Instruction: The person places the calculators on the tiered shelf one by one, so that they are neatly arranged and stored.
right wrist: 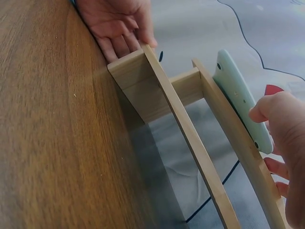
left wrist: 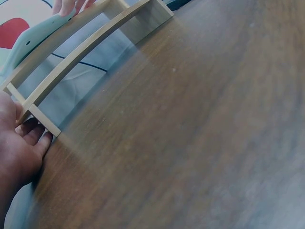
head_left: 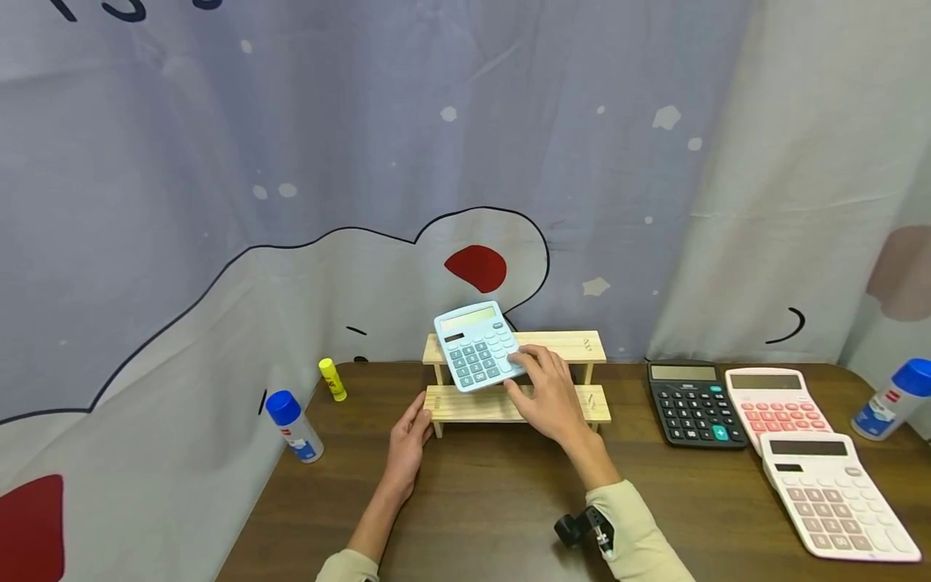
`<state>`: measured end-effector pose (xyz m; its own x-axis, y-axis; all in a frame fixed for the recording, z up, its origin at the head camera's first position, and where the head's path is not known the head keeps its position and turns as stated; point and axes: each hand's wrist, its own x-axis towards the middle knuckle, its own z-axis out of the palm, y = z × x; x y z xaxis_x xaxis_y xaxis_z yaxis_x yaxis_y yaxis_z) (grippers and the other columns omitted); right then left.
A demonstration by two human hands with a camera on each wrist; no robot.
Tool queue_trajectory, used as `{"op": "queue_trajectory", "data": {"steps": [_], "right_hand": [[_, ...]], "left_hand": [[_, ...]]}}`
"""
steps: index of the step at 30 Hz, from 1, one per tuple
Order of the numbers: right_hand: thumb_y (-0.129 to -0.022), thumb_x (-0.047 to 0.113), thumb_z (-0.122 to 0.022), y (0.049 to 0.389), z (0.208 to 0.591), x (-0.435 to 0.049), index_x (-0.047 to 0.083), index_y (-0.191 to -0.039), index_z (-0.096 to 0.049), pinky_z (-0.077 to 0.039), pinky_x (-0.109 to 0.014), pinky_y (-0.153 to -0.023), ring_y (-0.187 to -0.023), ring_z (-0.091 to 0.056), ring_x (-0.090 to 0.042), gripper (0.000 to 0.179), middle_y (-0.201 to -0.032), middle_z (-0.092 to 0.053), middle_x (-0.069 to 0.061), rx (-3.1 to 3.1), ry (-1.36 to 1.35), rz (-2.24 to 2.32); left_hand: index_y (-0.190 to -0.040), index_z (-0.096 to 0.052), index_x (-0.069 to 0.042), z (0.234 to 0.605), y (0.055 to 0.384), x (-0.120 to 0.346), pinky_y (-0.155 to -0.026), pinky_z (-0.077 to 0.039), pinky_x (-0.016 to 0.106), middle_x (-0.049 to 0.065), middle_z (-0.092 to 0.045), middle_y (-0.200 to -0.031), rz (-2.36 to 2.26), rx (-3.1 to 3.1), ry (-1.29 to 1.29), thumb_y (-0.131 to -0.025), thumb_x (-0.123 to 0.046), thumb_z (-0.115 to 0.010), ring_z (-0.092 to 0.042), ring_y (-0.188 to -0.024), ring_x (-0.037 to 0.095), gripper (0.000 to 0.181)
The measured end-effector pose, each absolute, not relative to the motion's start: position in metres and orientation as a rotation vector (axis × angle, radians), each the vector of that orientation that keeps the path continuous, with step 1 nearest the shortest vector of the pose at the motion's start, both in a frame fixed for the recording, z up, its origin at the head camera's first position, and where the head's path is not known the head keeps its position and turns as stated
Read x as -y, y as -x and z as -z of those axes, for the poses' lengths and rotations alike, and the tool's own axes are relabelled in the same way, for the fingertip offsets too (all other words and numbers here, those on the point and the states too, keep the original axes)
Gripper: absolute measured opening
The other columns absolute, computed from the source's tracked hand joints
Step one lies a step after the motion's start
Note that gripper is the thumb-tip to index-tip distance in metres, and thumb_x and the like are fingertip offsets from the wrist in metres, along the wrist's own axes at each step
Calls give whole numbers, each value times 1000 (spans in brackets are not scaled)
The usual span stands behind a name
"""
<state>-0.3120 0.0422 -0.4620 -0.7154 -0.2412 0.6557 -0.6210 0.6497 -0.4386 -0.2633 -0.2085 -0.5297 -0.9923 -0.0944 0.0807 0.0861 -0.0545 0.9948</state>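
Observation:
A light blue calculator (head_left: 476, 347) is tilted over the two-tier wooden stand (head_left: 473, 408), its keys and display facing up. My right hand (head_left: 549, 396) grips the calculator's lower right side, thumb at the near edge; in the right wrist view the other fingers are partly hidden behind it. Seen from there, the calculator's underside lies close over the upper board (right wrist: 224, 114). At the stand's left end, my left hand (head_left: 407, 444) holds the lower board's end. Its fingers (left wrist: 33, 131) are bent against the leg below, as the left wrist view shows.
On the right of the brown table (head_left: 494, 501) lie a black calculator (head_left: 694, 408), a white one with pink keys (head_left: 774, 400) and another white one (head_left: 836, 493). A blue-capped bottle (head_left: 890, 400) stands beyond them. A second bottle (head_left: 294, 428) and a yellow tube (head_left: 332, 380) stand left.

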Motion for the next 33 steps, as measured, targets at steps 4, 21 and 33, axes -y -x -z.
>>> {"op": "queue_trajectory", "data": {"steps": [4,21,33], "right_hand": [[-87,24,-76,312,462,-41,10,-117,-69,-39,-49,-104,-118,-53,-33,34,-126,-60,-11,2301,-673,-874],[-84,31,-81,312,465,-33,12,-114,-70,-41,-48,-97,-109,-52,-31,38,-119,-59,-9,2231,-671,-803],[-85,16,-68,310,465,-33,9,-113,-64,-41,-48,-98,-113,-52,-31,29,-120,-60,-10,2277,-637,-893]], "left_hand": [[-157,-30,-5,529,264,208,-117,-34,50,15,-30,-162,2198,2072,-21,-109,-24,-41,-36,-144,28,53],[-157,-30,-5,527,264,207,-116,-37,50,16,-31,-162,2150,2106,-4,-109,-26,-41,-37,-144,30,53],[-157,-30,-6,530,264,209,-117,-36,49,15,-31,-162,2185,2089,-51,-109,-24,-42,-37,-144,28,52]]}}
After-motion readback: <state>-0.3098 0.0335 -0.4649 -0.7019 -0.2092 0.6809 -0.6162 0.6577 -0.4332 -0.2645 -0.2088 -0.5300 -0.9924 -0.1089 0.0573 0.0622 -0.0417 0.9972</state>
